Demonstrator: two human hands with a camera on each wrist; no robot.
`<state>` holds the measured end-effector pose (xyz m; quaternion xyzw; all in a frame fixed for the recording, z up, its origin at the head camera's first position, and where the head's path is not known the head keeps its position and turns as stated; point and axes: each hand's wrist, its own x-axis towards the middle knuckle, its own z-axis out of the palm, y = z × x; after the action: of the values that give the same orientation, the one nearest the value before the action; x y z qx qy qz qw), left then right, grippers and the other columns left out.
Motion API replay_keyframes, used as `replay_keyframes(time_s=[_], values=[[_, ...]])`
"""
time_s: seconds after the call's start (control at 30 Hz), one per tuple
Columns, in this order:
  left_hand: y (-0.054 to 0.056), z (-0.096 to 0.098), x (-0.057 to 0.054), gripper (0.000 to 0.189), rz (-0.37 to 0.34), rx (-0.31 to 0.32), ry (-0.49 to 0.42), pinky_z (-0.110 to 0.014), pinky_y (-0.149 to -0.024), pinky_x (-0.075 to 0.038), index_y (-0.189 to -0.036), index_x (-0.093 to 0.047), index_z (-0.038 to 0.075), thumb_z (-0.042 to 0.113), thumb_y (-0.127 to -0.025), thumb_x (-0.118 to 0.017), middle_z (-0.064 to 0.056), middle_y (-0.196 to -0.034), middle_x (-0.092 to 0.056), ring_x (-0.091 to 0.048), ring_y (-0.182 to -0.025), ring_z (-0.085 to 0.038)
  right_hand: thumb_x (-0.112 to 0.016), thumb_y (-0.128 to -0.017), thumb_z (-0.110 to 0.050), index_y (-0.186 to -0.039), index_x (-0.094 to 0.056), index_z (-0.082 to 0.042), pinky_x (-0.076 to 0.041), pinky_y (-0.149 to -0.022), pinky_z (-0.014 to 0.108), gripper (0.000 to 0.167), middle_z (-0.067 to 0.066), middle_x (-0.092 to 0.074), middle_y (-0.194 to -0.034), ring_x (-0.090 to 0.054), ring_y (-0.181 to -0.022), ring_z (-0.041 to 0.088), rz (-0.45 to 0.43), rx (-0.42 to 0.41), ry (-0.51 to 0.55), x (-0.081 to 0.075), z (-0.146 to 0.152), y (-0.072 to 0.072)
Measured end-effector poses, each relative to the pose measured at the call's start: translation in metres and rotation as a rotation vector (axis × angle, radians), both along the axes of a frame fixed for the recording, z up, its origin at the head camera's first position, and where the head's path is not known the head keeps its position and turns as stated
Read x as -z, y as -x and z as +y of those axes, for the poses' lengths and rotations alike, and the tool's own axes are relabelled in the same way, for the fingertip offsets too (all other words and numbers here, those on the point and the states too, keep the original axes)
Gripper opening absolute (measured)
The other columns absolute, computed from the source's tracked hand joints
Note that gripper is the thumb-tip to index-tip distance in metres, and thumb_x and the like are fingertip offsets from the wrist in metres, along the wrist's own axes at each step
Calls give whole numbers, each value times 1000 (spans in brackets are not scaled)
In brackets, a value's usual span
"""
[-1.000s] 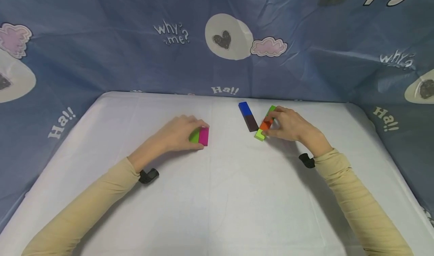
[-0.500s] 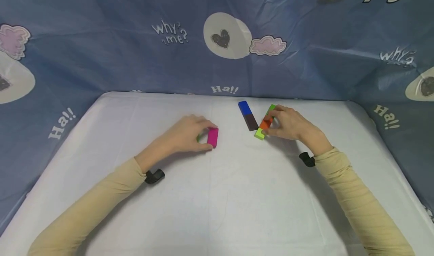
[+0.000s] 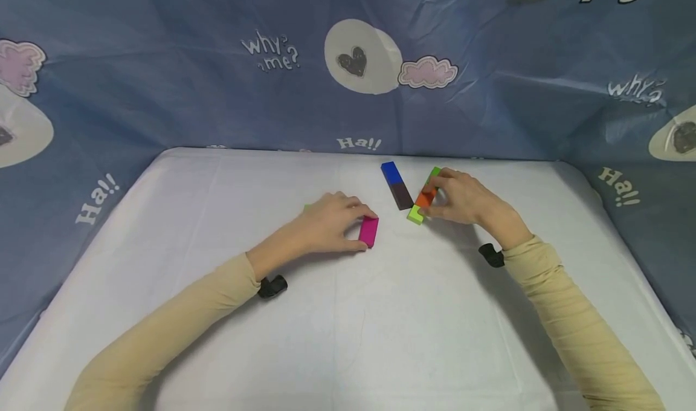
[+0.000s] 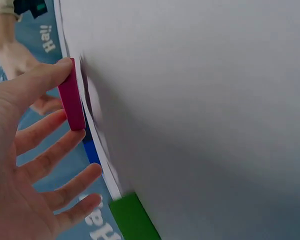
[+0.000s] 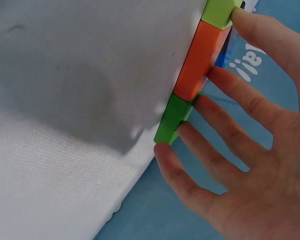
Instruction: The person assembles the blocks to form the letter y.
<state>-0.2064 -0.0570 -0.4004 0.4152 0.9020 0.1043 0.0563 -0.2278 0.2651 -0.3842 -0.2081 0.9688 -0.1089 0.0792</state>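
My left hand [image 3: 328,223] pinches a magenta block [image 3: 369,232] between thumb and fingertips, close over the white table. In the left wrist view the magenta block [image 4: 72,97] stands on edge, with the ring and little fingers spread away from it. A green block [image 4: 135,217] lies behind this hand, mostly hidden in the head view. My right hand [image 3: 462,196] rests along a row made of a lime block [image 5: 219,12], an orange block [image 5: 197,60] and a green block [image 5: 172,117]. Its thumb touches the lime one; the fingers, loosely extended, lie along the others.
A blue block [image 3: 391,173] and a dark brown block [image 3: 402,196] lie end to end left of the row, the brown one's near end meeting it at an angle. A blue printed cloth [image 3: 217,97] rises behind the white table [image 3: 348,326].
My left hand has carried the magenta block to the right and slightly nearer, away from the green block, which stays behind. The right hand and its row have stayed in place.
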Motion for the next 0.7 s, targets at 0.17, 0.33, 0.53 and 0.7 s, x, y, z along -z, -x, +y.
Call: replay_keyframes(time_s=[0.17, 0.33, 0.53, 0.7], values=[[-4, 22, 0, 63, -14, 30, 18, -48, -110, -51, -146, -66, 26, 54, -92, -81, -2, -139, -71, -62, -124, -28, -82, -93, -42, -127, -74, -11, -54, -102, 60, 47, 17, -68, -127, -67, -114, 40, -16, 16, -1, 1, 1, -1], [-4, 43, 3, 62, -3, 65, 20, -47, -111, -50, -146, -66, 27, 55, -92, -81, 1, -140, -71, -62, -125, -26, -82, -93, -42, -126, -74, -12, -54, -103, 62, 45, 17, -68, -129, -67, -118, 42, -20, 23, 6, 1, 1, -2], [-5, 60, 4, 63, -3, 90, 29, -49, -114, -48, -149, -63, 27, 54, -95, -80, 0, -146, -69, -61, -129, -28, -82, -93, -41, -125, -74, -13, -53, -104, 62, 44, 16, -68, -127, -67, -118, 42, -16, 18, 14, 1, 0, -1], [-5, 68, 1, 62, 20, 93, 59, -48, -111, -50, -150, -64, 26, 52, -96, -79, 0, -145, -71, -62, -127, -28, -82, -93, -42, -126, -74, -14, -52, -107, 64, 44, 15, -68, -128, -66, -120, 43, -21, 18, 12, 0, -1, 0]])
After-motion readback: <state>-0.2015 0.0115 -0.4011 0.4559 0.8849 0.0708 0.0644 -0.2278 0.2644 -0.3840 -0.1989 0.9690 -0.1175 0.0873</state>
